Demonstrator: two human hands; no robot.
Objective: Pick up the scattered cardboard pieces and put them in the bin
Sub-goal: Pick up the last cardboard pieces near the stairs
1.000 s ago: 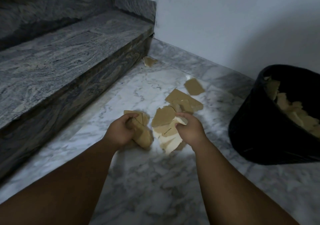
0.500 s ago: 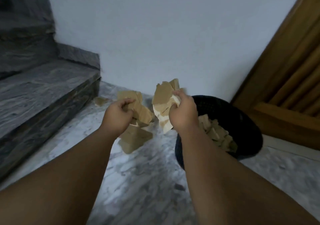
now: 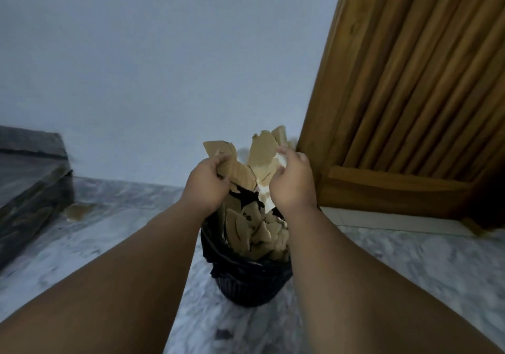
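Note:
A black bin (image 3: 247,285) with a dark liner stands on the marble floor, holding several torn brown cardboard pieces (image 3: 257,230). My left hand (image 3: 206,183) is closed around a bunch of brown cardboard pieces (image 3: 233,168) directly above the bin's opening. My right hand (image 3: 291,181) grips another bunch of brown and white cardboard pieces (image 3: 263,149) beside it, also over the bin. One loose cardboard piece (image 3: 78,211) lies on the floor at the left, by the step.
A dark granite stair step (image 3: 30,179) rises at the left. A wooden slatted door (image 3: 415,94) stands at the right, just behind the bin. A pale wall fills the back. Grey marble floor (image 3: 396,266) surrounds the bin.
Both hands lifted their cardboard bunches off the floor and carried them right, from beside the step to above the bin. The view swung right and up toward the door.

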